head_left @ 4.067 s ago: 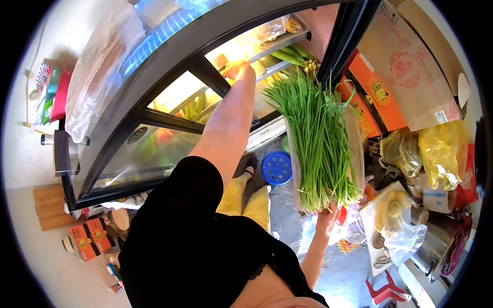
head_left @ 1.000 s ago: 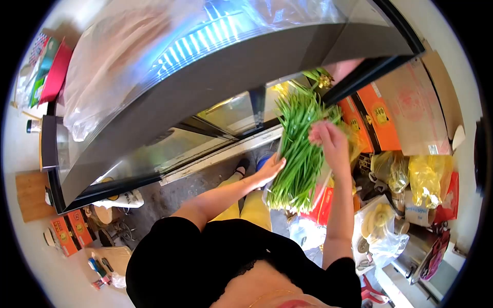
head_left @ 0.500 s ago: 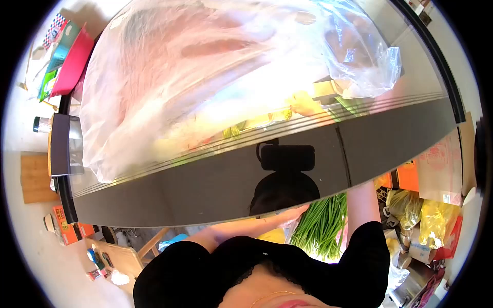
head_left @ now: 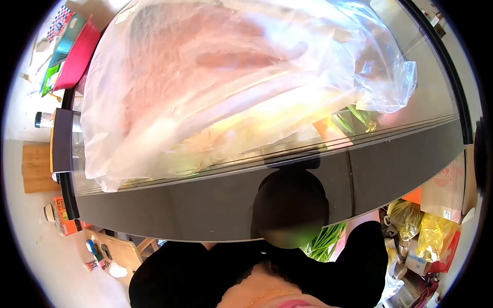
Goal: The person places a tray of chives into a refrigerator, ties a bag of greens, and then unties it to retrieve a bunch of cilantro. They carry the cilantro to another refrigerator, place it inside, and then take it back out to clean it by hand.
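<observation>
My left hand is out of sight, with only a bit of skin showing beside my black sleeve (head_left: pixel 169 269). My right forearm (head_left: pixel 358 222) passes behind a dark glossy panel (head_left: pixel 205 208). Through the glass above that panel, part of what looks like my right hand (head_left: pixel 331 131) shows, blurred, its fingers not distinguishable. Green stalks (head_left: pixel 359 119) lie right beside it. Long thin green leaves (head_left: pixel 326 244) hang between the panel's lower edge and my right sleeve. What either hand holds is hidden.
A large translucent plastic bag (head_left: pixel 169 87) lies over the glass. Pink and teal basins (head_left: pixel 79 54) stand at the upper left, above a wooden board (head_left: pixel 37 168). At the lower right are yellow plastic bags (head_left: pixel 431 233) and a cardboard box (head_left: pixel 444 192).
The view has shifted, so the panel sits lower and covers more of the leaves. My left forearm has gone out of sight. The hand seen through the glass is lower and further right.
</observation>
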{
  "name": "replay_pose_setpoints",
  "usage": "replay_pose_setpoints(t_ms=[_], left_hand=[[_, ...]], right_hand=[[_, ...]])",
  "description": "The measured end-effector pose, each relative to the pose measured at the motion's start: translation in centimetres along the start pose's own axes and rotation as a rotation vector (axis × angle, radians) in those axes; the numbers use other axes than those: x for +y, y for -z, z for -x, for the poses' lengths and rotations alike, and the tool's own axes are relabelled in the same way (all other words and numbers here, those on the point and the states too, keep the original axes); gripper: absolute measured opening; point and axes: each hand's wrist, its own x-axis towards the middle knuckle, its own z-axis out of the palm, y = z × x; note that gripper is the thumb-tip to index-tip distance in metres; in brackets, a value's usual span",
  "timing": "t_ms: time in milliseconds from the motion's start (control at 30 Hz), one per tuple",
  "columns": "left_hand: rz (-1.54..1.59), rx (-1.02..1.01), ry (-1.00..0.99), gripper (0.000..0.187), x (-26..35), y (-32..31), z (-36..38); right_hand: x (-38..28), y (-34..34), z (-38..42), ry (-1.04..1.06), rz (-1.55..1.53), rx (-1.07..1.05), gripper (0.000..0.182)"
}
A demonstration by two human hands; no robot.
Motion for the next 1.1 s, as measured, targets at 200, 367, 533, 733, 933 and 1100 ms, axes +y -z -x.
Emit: replay_pose_setpoints(t_ms=[200,367,533,733,933,1100], left_hand=[[-0.051,-0.011,-0.044,0.055,0.6,0.1,-0.5],[-0.035,-0.015,-0.130,0.056,2.8,-1.3,-2.1],[0.035,0.046,-0.119,0.056,9.3,-3.5,-0.4],[0.259,-0.003,-0.198,0.052,12.2,-5.3,0.6],[0.356,0.058,-0.310,0.044,14.1,-7.7,-0.2],[0.389,0.038,-0.407,0.044,15.0,-8.8,-0.6]], right_hand=[[0.0,1.0,0.9,0.003,0.014,-0.015,0.027],[-0.4,2.9,5.0,-0.018,0.028,-0.074,0.028],[-1.9,9.3,14.4,-0.141,-0.086,-0.250,0.029],[2.6,4.7,36.9,-0.600,-0.288,1.219,0.038],[1.5,-12.4,43.9,-0.805,-1.406,0.842,0.060],[0.6,-10.2,39.2,-0.787,-1.543,0.780,0.042]])
